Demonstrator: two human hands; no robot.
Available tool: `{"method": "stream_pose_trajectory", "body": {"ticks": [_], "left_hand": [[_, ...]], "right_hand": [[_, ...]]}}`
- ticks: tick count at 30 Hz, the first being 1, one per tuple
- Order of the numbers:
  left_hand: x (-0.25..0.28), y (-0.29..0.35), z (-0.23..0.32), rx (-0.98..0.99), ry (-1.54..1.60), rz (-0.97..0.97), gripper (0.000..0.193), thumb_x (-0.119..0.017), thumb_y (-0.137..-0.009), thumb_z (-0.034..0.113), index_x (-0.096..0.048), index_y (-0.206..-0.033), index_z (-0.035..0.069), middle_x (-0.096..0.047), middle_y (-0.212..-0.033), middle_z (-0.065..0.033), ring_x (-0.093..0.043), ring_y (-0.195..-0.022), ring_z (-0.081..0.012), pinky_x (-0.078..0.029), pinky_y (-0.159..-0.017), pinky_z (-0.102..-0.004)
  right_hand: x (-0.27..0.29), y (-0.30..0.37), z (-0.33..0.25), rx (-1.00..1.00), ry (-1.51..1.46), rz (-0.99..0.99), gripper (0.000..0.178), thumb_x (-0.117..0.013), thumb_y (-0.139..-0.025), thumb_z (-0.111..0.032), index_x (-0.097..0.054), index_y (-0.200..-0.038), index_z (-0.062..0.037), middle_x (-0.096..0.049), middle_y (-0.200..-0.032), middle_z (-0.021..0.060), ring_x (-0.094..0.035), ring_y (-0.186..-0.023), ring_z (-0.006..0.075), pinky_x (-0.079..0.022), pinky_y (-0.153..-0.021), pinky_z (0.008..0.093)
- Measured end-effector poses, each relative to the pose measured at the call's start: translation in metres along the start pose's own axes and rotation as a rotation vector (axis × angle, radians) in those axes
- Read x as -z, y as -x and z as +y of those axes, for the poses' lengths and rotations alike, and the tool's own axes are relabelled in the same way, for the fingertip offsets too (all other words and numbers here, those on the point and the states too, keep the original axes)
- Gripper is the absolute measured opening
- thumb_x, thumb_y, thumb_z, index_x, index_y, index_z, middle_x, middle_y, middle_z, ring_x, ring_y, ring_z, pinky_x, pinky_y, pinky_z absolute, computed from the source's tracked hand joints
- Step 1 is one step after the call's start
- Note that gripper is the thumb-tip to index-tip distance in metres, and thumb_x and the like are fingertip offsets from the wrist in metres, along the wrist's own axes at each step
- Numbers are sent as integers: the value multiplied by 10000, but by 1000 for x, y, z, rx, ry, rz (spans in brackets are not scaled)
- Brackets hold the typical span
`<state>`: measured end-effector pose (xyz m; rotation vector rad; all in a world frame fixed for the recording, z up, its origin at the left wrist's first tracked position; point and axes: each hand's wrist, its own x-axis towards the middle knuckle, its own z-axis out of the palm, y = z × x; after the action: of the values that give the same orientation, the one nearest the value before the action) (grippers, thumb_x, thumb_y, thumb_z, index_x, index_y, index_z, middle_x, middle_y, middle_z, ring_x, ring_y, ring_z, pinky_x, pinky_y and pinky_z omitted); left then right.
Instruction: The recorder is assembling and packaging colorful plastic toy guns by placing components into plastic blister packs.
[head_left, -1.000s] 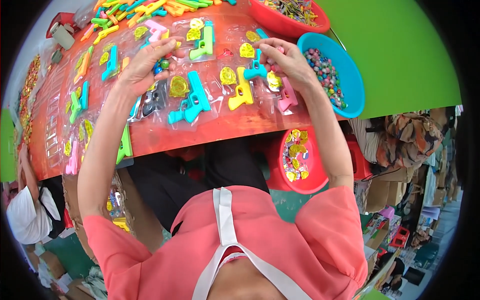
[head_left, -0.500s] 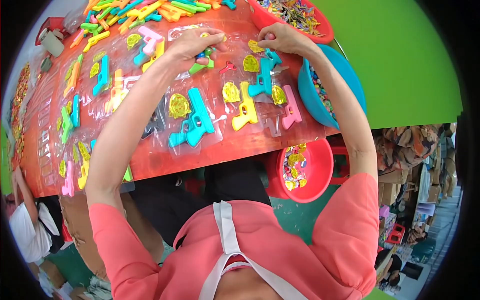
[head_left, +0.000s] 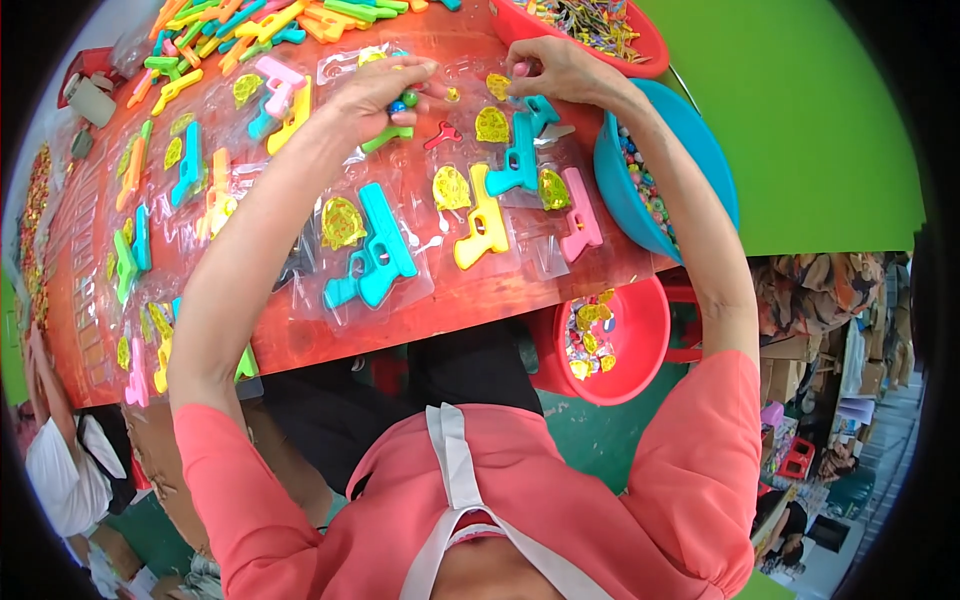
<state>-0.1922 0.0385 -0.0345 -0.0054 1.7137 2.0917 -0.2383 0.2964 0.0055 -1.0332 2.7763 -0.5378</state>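
Observation:
Over the far middle of the table, my left hand [head_left: 385, 95] is closed around small coloured balls; a green ball [head_left: 409, 98] and a blue ball [head_left: 397, 108] show under its fingers. A small yellow ball [head_left: 453, 94] is just past its fingertips. My right hand [head_left: 565, 70] pinches a pink ball [head_left: 521, 69] above a yellow round plastic piece [head_left: 498, 87]. Below the hands lie clear plastic blister trays with toy pistols, among them a large teal pistol [head_left: 385, 245], a yellow pistol [head_left: 484, 220] and a pink pistol [head_left: 580, 215].
A blue basin [head_left: 720, 190] of coloured balls stands right of the table, beside a red basin [head_left: 655, 50] of small wrapped pieces. A heap of toy pistols [head_left: 270, 25] lies at the far left. Below the table edge is a red bucket [head_left: 645, 360]. Another person's sleeve [head_left: 60, 480] shows at left.
The table's contents have shifted slightly left in view. My left fingers have loosened a little, and the yellow ball now shows below their tips. My right hand still pinches the pink ball.

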Motion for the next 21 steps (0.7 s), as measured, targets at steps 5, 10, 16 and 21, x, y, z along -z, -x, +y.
{"method": "stream_pose_trajectory", "body": {"ticks": [5,10,16,21], "left_hand": [[27,31,8,6,148,-40,337,-679,-867,291,-564,-1066,44,-637,-932,-138,-566,-649,-120,-346,-398,-186],[42,72,14,-1,253,-22,356,-691,-843,287,-554,-1057,39,-640,-940,-147,-564,-675,-128,-384,-462,-205],[80,110,5,-102,124,-33,289,-611,-903,146,-524,-1160,47,-639,-1056,-107,-536,-718,-78,-379,-498,-198],[95,145,2,-138,120,39,276,-599,-918,147,-541,-1167,41,-645,-1087,-112,-543,-716,-71,-378,-506,-179]], "right_hand": [[-7,-15,-19,13,144,-82,231,-694,-809,-222,-604,-882,-22,-539,-686,24,-509,-643,111,-424,-577,289],[-7,-15,-15,-3,167,-53,269,-692,-812,-268,-645,-931,-31,-615,-741,37,-576,-682,112,-454,-592,277],[-4,-7,-45,-390,-819,-40,288,-651,-868,-371,-614,-914,-90,-558,-744,-47,-479,-621,5,-259,-418,128],[-15,4,-81,-293,-1192,11,280,-598,-905,-219,-541,-1122,-52,-637,-1026,48,-537,-694,2,-292,-428,117]]}}
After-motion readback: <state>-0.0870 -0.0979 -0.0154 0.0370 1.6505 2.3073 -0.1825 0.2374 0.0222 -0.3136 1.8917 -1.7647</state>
